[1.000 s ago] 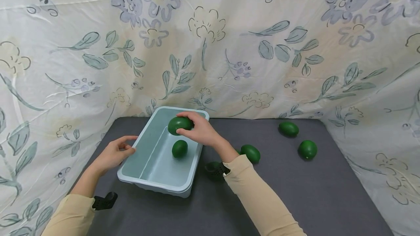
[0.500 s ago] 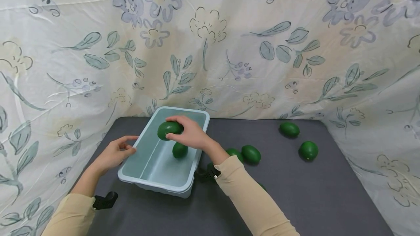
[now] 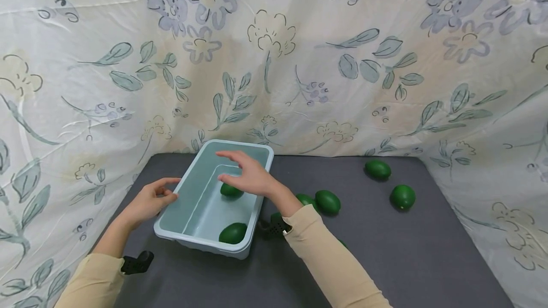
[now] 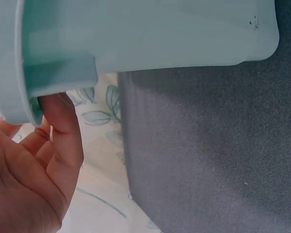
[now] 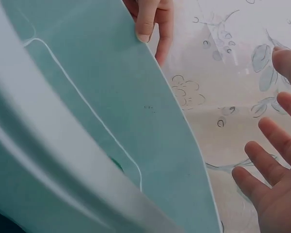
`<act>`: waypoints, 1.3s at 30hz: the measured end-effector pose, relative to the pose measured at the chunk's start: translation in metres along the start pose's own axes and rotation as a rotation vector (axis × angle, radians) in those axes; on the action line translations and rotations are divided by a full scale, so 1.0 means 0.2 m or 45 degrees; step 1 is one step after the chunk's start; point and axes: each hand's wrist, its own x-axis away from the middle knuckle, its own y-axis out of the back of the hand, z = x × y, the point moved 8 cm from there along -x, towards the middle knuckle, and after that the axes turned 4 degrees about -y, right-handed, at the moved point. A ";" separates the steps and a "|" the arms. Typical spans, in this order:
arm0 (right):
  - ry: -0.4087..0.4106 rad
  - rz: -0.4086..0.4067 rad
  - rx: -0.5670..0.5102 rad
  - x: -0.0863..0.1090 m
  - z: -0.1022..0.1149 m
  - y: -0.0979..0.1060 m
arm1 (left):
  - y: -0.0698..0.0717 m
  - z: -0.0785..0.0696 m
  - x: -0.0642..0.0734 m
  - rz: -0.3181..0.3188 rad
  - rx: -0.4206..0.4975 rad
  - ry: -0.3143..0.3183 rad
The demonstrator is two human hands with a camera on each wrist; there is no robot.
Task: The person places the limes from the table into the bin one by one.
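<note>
A pale blue-green plastic basin (image 3: 210, 217) stands on the dark table, slightly angled. My left hand (image 3: 150, 201) grips its left rim, thumb and fingers pinching the edge; curled fingers (image 4: 63, 126) show under the rim in the left wrist view. My right hand (image 3: 250, 175) hovers over the basin's far right part, fingers spread, holding nothing. Beneath it one dark green oval fruit (image 3: 231, 191) lies in the basin, partly hidden by the hand. Another such fruit (image 3: 233, 233) rests at the basin's near end. Whether they are limes or avocados I cannot tell.
Right of the basin lie more green fruits (image 3: 327, 202), some partly covered by my right forearm. Two others, a far fruit (image 3: 377, 169) and a nearer fruit (image 3: 402, 197), sit at the table's right. A floral cloth (image 3: 299, 61) hangs behind the table.
My right hand moved left with a green fruit, then let it go into the basin. A fruit now lies at the basin's near end. The left hand stayed on the rim.
</note>
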 end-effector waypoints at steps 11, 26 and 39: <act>0.082 -0.127 -0.054 0.12 0.04 0.09 | 0.00 0.00 0.00 -0.002 -0.004 0.008; 0.151 -0.249 0.051 0.39 -0.04 0.13 | 0.00 0.00 0.00 0.002 0.003 0.011; -0.006 -0.337 0.016 0.74 -0.32 0.15 | 0.00 0.00 0.00 -0.002 -0.018 -0.008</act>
